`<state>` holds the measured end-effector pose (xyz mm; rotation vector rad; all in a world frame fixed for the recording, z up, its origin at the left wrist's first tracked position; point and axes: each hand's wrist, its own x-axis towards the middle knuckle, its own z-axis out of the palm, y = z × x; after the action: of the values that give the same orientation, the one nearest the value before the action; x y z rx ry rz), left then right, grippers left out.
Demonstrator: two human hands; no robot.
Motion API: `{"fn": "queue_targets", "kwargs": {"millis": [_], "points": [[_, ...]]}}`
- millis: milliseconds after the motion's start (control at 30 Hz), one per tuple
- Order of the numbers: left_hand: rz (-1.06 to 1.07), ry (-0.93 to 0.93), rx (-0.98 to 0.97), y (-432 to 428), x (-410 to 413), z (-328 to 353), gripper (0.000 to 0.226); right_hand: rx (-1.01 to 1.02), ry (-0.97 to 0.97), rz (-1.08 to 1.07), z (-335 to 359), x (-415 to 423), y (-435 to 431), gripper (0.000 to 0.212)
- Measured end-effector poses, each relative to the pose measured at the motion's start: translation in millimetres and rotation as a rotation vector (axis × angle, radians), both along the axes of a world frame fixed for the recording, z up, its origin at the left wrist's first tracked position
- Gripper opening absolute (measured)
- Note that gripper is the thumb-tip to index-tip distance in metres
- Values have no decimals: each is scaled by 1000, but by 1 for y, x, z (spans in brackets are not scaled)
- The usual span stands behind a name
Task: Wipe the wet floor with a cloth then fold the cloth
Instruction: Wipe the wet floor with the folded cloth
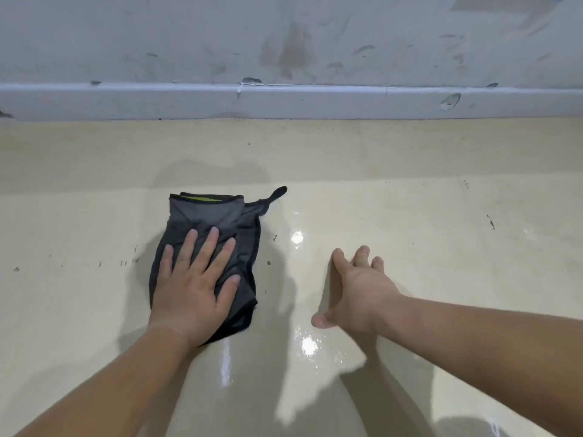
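1. Cream floor [410, 200] fills the view, and a scuffed grey wall [284, 42] with a baseboard [284, 100] runs across at 12 o'clock.
2. Shiny wet spots [298, 238] sit near the middle, and more shine lies toward 6 o'clock.
3. The dark grey cloth [214, 222] lies bunched on the floor at about 9 o'clock from those spots.
4. Risk: the cloth is well apart from the shiny wet spots, so they may get missed.
5. Risk: the cloth is bunched, so it may roll or smear water instead of soaking it up.
6. The left hand [192, 285] lies flat on the cloth, fingers spread, pressing down.
7. The right hand [356, 291] is open and holds nothing, fingers loosely spread just above or on the wet floor; I cannot tell which.
8. Risk: if that hand leans on the wet floor, it may slip.
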<state>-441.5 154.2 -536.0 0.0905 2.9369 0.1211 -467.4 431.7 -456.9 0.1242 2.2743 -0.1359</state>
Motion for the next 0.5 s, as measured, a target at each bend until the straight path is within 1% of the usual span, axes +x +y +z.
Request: {"fn": "queue_targets", "kwargs": {"millis": [33, 67, 133, 167, 267, 333, 400, 433, 467, 500], "points": [[53, -22, -6, 9, 4, 2, 69, -53, 12, -23, 3, 0, 7, 115], [122, -47, -5, 23, 13, 4, 70, -126, 44, -46, 6, 2, 18, 93], [241, -82, 8, 65, 38, 9, 72, -285, 116, -38, 21, 6, 43, 41], [265, -111, 15, 88, 50, 11, 72, -330, 117, -13, 29, 8, 55, 30], [233, -188, 55, 154, 65, 21, 68, -374, 26, 78, 51, 25, 98, 41], [167, -225, 76, 197, 59, 26, 66, -394, 28, 140, 50, 36, 135, 39], [75, -279, 98, 241, 42, 30, 67, -392, 112, 161, 47, 44, 169, 31], [28, -310, 117, 263, 34, 33, 68, -390, 179, 179, 40, 46, 184, 23], [-21, -344, 140, 284, 26, 36, 69, -397, 269, 161, 36, 48, 195, 13], [-74, -382, 167, 304, 20, 40, 70, -424, 338, 111, 31, 50, 208, 10]]}}
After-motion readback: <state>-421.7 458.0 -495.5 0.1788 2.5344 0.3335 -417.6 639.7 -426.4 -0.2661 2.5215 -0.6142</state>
